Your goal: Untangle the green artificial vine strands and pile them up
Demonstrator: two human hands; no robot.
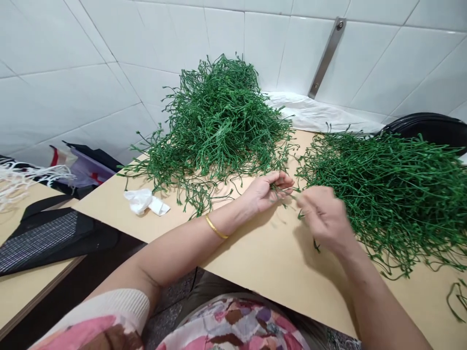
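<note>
My left hand (270, 193) is turned palm up above the table, its fingers curled round a thin green cord (296, 190). Close beside it on the right, my right hand (325, 216) is closed and slightly blurred, pinching the same cord. A dark green end hangs below my right hand. Behind my left hand rises a tall pile of green cords (226, 116) with small knot-like ends. Another wide pile of green cords (397, 194) lies right of my right hand.
A crumpled white tissue (146, 201) lies on the pale wooden table (248, 253). White cloth (310, 112) and a black round-edged object (426, 129) are along the tiled wall. Left, a second table carries a black mesh item (40, 238) and white strands (25, 177); a gap separates the tables.
</note>
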